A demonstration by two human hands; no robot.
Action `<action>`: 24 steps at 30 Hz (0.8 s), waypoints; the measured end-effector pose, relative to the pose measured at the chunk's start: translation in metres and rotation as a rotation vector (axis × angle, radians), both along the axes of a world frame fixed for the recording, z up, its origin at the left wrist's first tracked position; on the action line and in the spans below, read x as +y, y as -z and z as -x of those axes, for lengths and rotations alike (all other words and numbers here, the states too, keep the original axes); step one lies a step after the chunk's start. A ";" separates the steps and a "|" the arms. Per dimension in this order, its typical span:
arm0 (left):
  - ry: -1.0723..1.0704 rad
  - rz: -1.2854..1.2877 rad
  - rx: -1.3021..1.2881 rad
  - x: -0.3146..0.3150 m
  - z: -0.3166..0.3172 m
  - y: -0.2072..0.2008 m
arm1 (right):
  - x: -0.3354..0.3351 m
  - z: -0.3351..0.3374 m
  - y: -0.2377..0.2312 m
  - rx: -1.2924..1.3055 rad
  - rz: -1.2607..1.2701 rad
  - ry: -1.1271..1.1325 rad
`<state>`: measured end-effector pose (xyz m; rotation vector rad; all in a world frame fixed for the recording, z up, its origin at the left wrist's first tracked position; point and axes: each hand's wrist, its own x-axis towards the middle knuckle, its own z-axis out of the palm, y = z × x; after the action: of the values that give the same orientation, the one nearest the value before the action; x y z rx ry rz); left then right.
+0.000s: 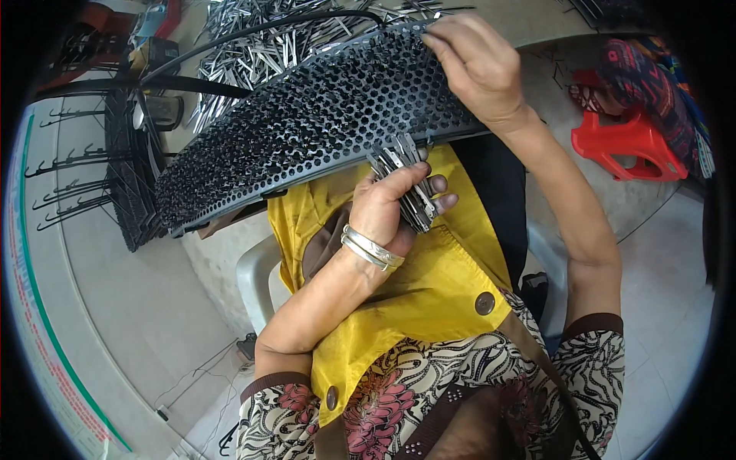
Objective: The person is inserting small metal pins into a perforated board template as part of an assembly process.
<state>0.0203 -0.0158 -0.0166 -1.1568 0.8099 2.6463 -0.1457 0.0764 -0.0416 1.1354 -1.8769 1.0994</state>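
A bundle of thin, flat grey metal strips (406, 184) rests in my left hand (383, 203), its thumb pressed across them and the fingertips curled round from the far side. Silver bangles circle that wrist. Beyond it slopes a long dark board (322, 170) full of round holes. Many small dark pieces stand in the holes over its left and upper parts, while holes nearer the right and front edge show bare. My right hand (483, 69) is at the board's upper right end, thumb and fingers pinched together over the holes. What they hold, if anything, is too small to make out.
A large heap of loose metal strips (253, 54) lies behind the board, with a black curved bar (261, 29) passing over it. Dark hooks (73, 165) stick out at left. At right stands a red plastic stool (625, 149), near another person's patterned clothing (648, 77).
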 end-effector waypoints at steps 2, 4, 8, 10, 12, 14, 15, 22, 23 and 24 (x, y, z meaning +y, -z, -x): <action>0.004 0.014 0.023 -0.001 0.000 0.000 | -0.001 0.001 0.006 0.079 -0.198 -0.058; 0.018 0.008 0.052 -0.002 0.000 0.000 | -0.001 -0.005 0.005 0.041 -0.277 -0.033; 0.026 0.039 0.042 -0.003 0.001 -0.004 | 0.001 -0.021 -0.006 -0.068 -0.199 -0.035; 0.028 0.052 0.056 -0.004 0.001 -0.005 | 0.010 -0.043 -0.024 -0.456 -0.213 -0.119; 0.031 0.059 0.061 -0.004 0.002 -0.005 | 0.015 -0.055 -0.026 -1.032 -0.171 -0.317; 0.031 0.069 0.066 -0.005 0.003 -0.005 | 0.018 -0.057 -0.025 -1.197 -0.155 -0.418; 0.045 0.064 0.097 -0.005 0.002 -0.003 | 0.019 -0.058 -0.025 -1.361 -0.136 -0.521; 0.000 -0.087 0.084 -0.006 0.001 0.005 | 0.019 -0.043 -0.027 -1.006 0.174 -0.170; 0.000 -0.087 0.083 -0.005 0.000 0.005 | 0.017 -0.037 -0.025 -0.945 0.217 -0.094; -0.024 -0.085 0.066 -0.003 0.000 0.005 | 0.016 -0.031 -0.020 -0.878 0.258 -0.094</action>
<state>0.0205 -0.0192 -0.0211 -1.0704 0.6912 2.7222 -0.1148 0.0926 -0.0220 0.6231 -2.2042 2.0544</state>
